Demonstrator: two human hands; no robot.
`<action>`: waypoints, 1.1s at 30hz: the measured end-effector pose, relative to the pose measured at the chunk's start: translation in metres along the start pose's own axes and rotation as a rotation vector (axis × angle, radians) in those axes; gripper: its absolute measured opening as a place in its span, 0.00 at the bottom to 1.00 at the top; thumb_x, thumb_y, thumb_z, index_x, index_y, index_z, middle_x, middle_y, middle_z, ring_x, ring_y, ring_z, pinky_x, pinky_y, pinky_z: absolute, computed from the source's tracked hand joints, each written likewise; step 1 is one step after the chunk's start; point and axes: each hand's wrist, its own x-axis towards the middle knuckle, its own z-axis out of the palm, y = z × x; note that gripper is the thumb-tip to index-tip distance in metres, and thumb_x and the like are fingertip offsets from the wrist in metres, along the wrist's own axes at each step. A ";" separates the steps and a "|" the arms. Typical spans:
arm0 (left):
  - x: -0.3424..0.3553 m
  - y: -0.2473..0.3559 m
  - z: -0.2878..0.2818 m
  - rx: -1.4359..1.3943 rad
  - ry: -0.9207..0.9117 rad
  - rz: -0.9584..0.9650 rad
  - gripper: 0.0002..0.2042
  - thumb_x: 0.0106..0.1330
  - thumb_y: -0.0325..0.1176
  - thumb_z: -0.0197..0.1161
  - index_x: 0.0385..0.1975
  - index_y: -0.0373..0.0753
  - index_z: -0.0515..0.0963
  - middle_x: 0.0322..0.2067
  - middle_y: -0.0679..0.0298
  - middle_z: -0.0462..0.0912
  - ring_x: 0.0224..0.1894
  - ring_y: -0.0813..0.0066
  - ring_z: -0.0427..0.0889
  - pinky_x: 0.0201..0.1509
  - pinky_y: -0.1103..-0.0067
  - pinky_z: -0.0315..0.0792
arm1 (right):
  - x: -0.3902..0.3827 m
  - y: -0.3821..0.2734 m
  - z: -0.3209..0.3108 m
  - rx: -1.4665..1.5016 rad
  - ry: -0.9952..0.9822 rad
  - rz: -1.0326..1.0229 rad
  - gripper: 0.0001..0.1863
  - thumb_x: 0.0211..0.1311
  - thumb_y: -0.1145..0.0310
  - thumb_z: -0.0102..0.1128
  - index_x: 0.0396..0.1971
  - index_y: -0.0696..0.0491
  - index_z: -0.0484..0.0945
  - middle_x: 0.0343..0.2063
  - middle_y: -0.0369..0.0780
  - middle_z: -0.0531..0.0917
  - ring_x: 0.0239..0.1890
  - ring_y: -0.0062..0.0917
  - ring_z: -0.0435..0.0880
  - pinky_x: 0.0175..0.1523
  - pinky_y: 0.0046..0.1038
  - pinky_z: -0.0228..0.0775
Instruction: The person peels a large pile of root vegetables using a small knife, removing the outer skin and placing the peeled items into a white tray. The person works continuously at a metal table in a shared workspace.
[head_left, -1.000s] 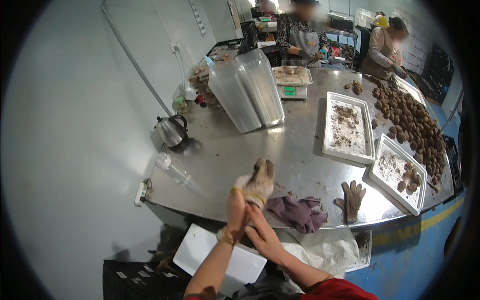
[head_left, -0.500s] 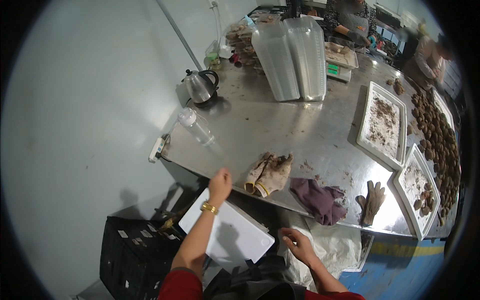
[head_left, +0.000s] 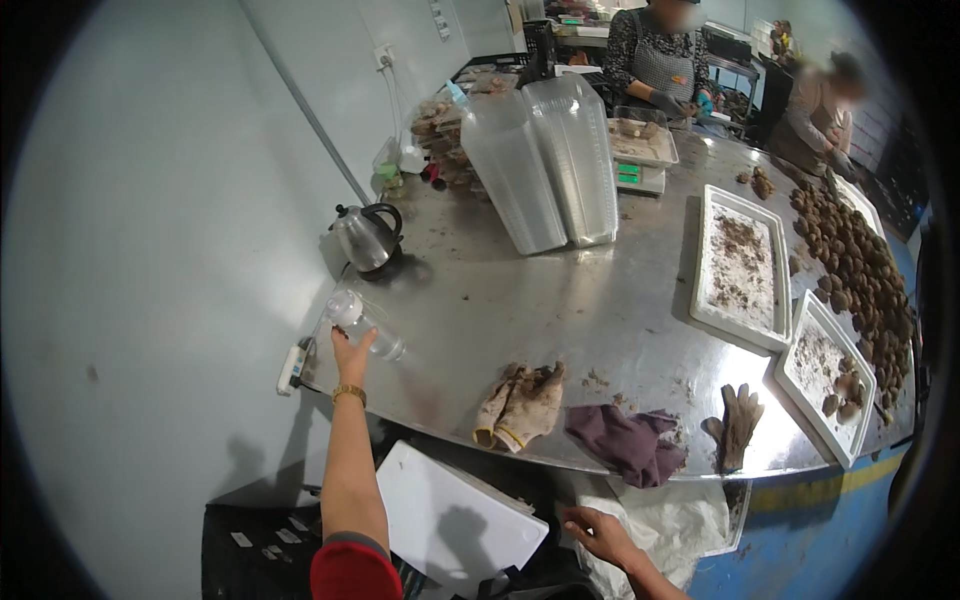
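At the table's left edge, my left hand point(head_left: 353, 350) is closed around a clear plastic water bottle point(head_left: 386, 343) with a white lid. The bottle stands on the steel table; part of it is hidden by the hand. A gold-coloured band circles my left wrist. My right hand point(head_left: 598, 533) hangs in front of the table's near edge, fingers loosely bent and apart, holding nothing. Above it on the table lie a crumpled purple cloth point(head_left: 630, 440) and a pair of soiled cream gloves point(head_left: 522, 405).
A steel kettle point(head_left: 366, 240) stands behind the bottle. Tall stacks of clear plastic trays point(head_left: 570, 160), a scale point(head_left: 640, 178) and white trays point(head_left: 745, 265) sit farther off, with heaped brown round produce point(head_left: 860, 270). A brown glove point(head_left: 740, 425) lies near the edge. Two people work opposite.
My left hand has moved forward and left from the table's edge to the bottle and taken hold of it. My right hand stays low, holding nothing. The view has shifted slightly.
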 end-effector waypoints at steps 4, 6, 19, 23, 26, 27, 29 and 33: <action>-0.005 0.017 0.024 -0.086 -0.002 -0.067 0.46 0.51 0.35 0.79 0.69 0.30 0.56 0.64 0.47 0.68 0.66 0.56 0.68 0.69 0.69 0.62 | -0.002 -0.001 -0.011 0.081 -0.013 0.075 0.19 0.69 0.57 0.56 0.51 0.54 0.79 0.47 0.49 0.83 0.49 0.46 0.82 0.54 0.38 0.74; 0.002 0.007 0.028 -0.018 0.116 -0.052 0.46 0.51 0.35 0.79 0.68 0.31 0.58 0.63 0.49 0.70 0.65 0.56 0.71 0.69 0.69 0.63 | -0.003 0.000 -0.008 0.097 0.009 0.077 0.18 0.70 0.58 0.55 0.50 0.55 0.79 0.46 0.49 0.83 0.49 0.46 0.82 0.54 0.38 0.74; -0.059 0.032 0.027 -0.245 0.112 0.009 0.35 0.53 0.26 0.75 0.62 0.33 0.67 0.57 0.61 0.75 0.56 0.69 0.75 0.61 0.74 0.68 | -0.024 0.024 0.007 -0.005 0.044 -0.006 0.18 0.69 0.65 0.59 0.54 0.56 0.77 0.42 0.44 0.85 0.43 0.31 0.87 0.49 0.31 0.78; -0.128 0.056 0.005 -0.300 0.035 0.051 0.32 0.53 0.27 0.75 0.58 0.30 0.69 0.51 0.57 0.79 0.49 0.70 0.79 0.54 0.75 0.75 | -0.029 0.007 0.005 -0.046 0.068 -0.030 0.18 0.69 0.64 0.59 0.54 0.56 0.77 0.42 0.44 0.85 0.42 0.32 0.87 0.49 0.31 0.78; -0.194 0.081 -0.014 -0.369 -0.104 0.082 0.29 0.54 0.29 0.75 0.55 0.29 0.71 0.49 0.58 0.80 0.49 0.71 0.80 0.54 0.75 0.74 | -0.036 -0.033 0.001 0.055 0.134 -0.081 0.21 0.68 0.61 0.57 0.56 0.55 0.75 0.52 0.50 0.80 0.53 0.46 0.79 0.58 0.39 0.73; -0.219 0.083 -0.022 -0.456 -0.162 0.109 0.28 0.54 0.30 0.75 0.54 0.30 0.72 0.48 0.58 0.80 0.49 0.70 0.80 0.54 0.74 0.74 | -0.040 -0.047 0.001 0.072 0.182 -0.148 0.22 0.66 0.61 0.60 0.57 0.55 0.74 0.53 0.49 0.79 0.54 0.45 0.79 0.59 0.38 0.73; -0.269 0.083 -0.035 -0.608 -0.247 0.240 0.27 0.54 0.34 0.75 0.52 0.32 0.74 0.47 0.59 0.81 0.48 0.70 0.80 0.55 0.71 0.74 | -0.050 -0.074 0.001 0.105 0.281 -0.286 0.25 0.63 0.62 0.65 0.57 0.55 0.74 0.55 0.48 0.78 0.56 0.43 0.79 0.60 0.36 0.72; -0.369 0.110 -0.066 -0.318 -0.348 0.369 0.31 0.48 0.39 0.80 0.51 0.35 0.76 0.47 0.58 0.82 0.48 0.63 0.82 0.56 0.66 0.74 | -0.074 -0.132 0.018 0.041 0.495 -0.627 0.32 0.56 0.60 0.73 0.59 0.57 0.74 0.60 0.46 0.74 0.60 0.40 0.75 0.62 0.37 0.69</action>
